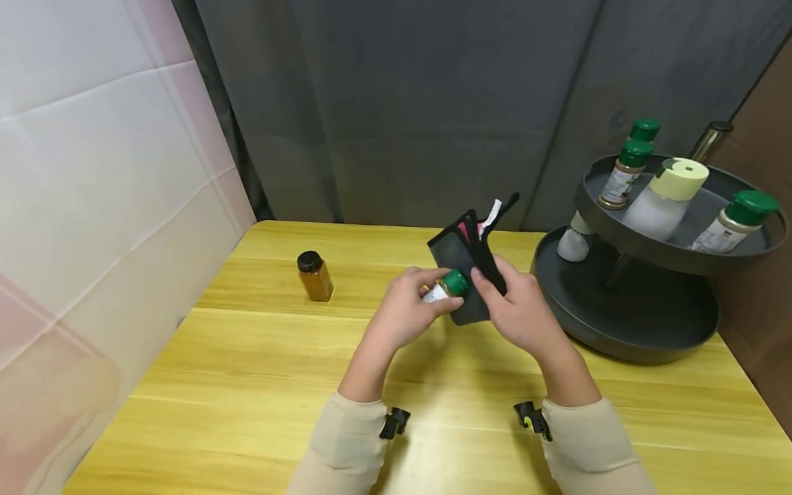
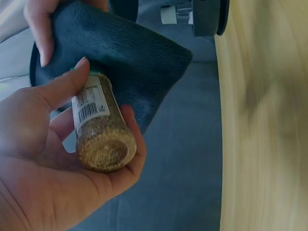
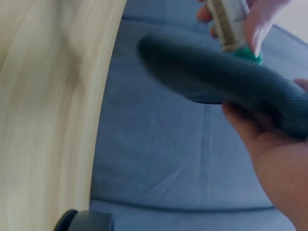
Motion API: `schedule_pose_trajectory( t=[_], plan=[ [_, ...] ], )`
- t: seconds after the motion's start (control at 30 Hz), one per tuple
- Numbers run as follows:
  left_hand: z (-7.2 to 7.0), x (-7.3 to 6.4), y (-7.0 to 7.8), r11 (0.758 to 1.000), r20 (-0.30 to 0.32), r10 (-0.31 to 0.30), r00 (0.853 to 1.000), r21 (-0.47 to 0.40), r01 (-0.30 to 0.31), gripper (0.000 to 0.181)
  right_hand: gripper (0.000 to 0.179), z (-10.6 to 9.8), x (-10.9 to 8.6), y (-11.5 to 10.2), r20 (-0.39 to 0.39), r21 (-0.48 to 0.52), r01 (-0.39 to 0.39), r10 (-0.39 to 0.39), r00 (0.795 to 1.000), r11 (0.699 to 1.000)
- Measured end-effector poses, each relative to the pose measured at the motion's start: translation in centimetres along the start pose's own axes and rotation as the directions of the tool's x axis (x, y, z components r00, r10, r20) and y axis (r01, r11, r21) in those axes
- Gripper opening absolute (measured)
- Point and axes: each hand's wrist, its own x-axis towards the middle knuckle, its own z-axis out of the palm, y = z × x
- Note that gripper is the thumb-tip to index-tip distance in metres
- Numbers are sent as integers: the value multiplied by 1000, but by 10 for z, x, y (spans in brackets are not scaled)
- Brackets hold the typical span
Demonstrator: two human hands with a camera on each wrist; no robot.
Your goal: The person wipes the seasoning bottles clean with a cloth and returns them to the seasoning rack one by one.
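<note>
Far left, pale panel (image 1: 111,172) with pinkish patches. Dark grey curtain (image 1: 402,110) runs along the far side, behind the yellow wood-grain table (image 1: 247,385). Left part of table, toward the far edge: amber jar (image 1: 318,283), black cap, upright, well apart from the hands.

Next, left hand (image 1: 405,306), beige sleeve (image 1: 346,433), black clip (image 1: 394,423) at the cuff. Hand grips green-capped spice jar (image 1: 438,293), thumb one side, fingers the other; jar is tilted, cap toward far right, above the table. Left wrist view: barcode label, grainy brown contents, base toward camera.

Just right and behind the jar cap: dark cloth (image 1: 454,258), folded, black edging, bit of pink and a white tag (image 1: 492,214) at the top. Cap overlaps cloth in view; can't tell if they touch. Right hand (image 1: 522,306) pinches the cloth's right side, thumb on the near face.

Right side: two-tier dark rack (image 1: 625,346). Lower tier, left: small white container (image 1: 573,246). Upper tier: two green-capped jars at left, white bottle (image 1: 658,210) with pale yellow-green top, another green-capped jar (image 1: 722,232) at right.
</note>
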Motion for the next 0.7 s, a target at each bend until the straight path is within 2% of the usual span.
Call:
schedule_pose_trajectory(
  t=[0.17,0.3,0.4,0.5,0.6,0.7],
  plan=[
    [-1,-1,-2,1000,-51,-11,999,15,11,50,28,-2,-5,-19,102,-54,13,-7,995,998],
    [-5,-3,-1,999,-90,6,996,48,-1,48,28,-5,-6,-30,104,-73,41,-33,994,996],
    [-7,-5,1,997,-84,42,996,61,-37,48,29,0,-1,-30,85,-69,38,-32,996,997],
    [-7,-7,4,998,-72,47,996,49,-43,49,31,4,3,-27,88,-73,-26,32,996,997],
    [-7,-10,7,999,-83,14,996,39,-11,52,36,3,1,-26,135,-92,-93,105,985,991],
    [-7,-11,7,999,-94,-3,996,50,7,53,41,-1,-4,-30,177,-149,-97,123,977,984]
  ],
)
